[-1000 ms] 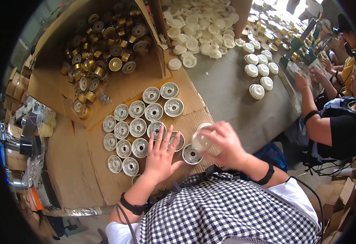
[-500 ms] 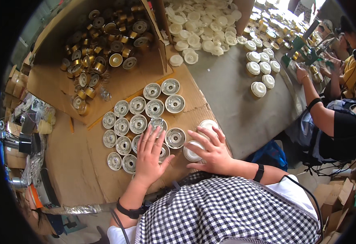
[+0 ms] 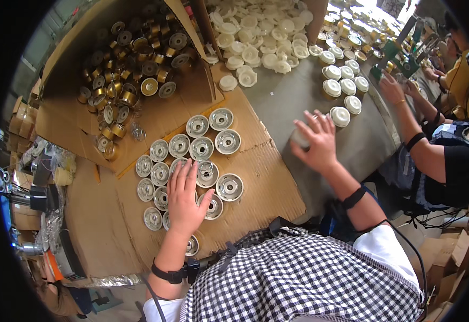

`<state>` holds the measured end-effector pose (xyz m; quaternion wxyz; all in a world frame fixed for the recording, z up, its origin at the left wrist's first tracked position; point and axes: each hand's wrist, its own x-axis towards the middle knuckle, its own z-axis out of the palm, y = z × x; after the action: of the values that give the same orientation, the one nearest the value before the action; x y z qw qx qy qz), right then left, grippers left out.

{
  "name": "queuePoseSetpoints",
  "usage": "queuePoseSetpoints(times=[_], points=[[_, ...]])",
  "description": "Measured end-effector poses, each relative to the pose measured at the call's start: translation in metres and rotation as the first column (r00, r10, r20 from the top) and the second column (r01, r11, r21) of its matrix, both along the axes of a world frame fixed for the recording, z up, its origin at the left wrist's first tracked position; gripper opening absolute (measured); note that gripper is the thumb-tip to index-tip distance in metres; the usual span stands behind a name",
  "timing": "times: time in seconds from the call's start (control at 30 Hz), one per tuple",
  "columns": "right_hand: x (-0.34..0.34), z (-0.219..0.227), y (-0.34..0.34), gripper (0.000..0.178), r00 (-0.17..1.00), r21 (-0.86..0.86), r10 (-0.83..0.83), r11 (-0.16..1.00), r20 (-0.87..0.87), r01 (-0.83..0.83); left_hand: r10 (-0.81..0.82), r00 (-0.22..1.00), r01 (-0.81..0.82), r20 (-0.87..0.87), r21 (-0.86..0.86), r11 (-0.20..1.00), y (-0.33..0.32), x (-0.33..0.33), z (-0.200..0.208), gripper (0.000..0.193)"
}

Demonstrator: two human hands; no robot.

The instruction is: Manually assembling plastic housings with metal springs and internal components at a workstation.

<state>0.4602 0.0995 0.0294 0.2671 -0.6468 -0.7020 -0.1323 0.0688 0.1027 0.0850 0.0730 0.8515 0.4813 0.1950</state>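
Above the near part of the cardboard sheet (image 3: 266, 193), as seen in the head view, spreading the left hand (image 3: 187, 201) palm down over silver-faced round parts (image 3: 228, 141), with fingers apart and with nothing visible in the grip. Covering several of these parts with the hand and wrist; being unable to tell touching from hovering just above. Showing the rest in close rows toward the middle of the sheet, hollow faces up, with a lone one lying beside the left wrist, toward the near edge.

Past the sheet's right edge, over the grey tabletop (image 3: 277, 118), reaching out with the right hand (image 3: 319, 144), bending the thumb and fingers partway round a pale round piece (image 3: 300, 137), blurred and partly hidden. Just beyond those fingers, showing a loose group of white-lidded pieces (image 3: 332, 87) toward the tabletop's right edge. Farther back, showing a heap of white lids (image 3: 266, 32) toward the tabletop's far edge. Beyond the sheet's far left side, showing an open cardboard box (image 3: 63, 115) holding a jumble of gold-sided parts (image 3: 149, 86). Near the tabletop's far right corner, showing a co-worker's hand (image 3: 391, 88) beside a green tool (image 3: 406, 61).
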Motion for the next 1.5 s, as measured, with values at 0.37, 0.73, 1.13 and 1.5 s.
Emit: queuePoseSetpoints(times=[0.37,0.73,1.13,1.5], points=[[0.077,0.009,0.039,0.059,0.966,0.050,-0.242,0.970,0.090,0.238,-0.090,0.990,0.088,-0.109,-0.021,0.996,0.009,0.003,-0.008,0.037],[0.027,0.025,0.232,0.081,0.961,-0.034,-0.020,0.999,-0.275,0.011,-0.096,0.988,0.102,0.119,-0.043,0.994,0.033,0.033,0.040,0.050],[0.082,0.026,0.347,0.101,0.880,-0.067,-0.201,0.979,-0.431,0.191,-0.298,0.935,0.303,0.191,0.000,0.953,0.170,0.150,0.029,0.072],[0.074,0.002,0.297,0.067,0.985,-0.164,0.064,0.982,-0.160,-0.091,0.274,0.935,-0.317,-0.225,-0.183,0.930,0.274,0.241,-0.030,0.115]])
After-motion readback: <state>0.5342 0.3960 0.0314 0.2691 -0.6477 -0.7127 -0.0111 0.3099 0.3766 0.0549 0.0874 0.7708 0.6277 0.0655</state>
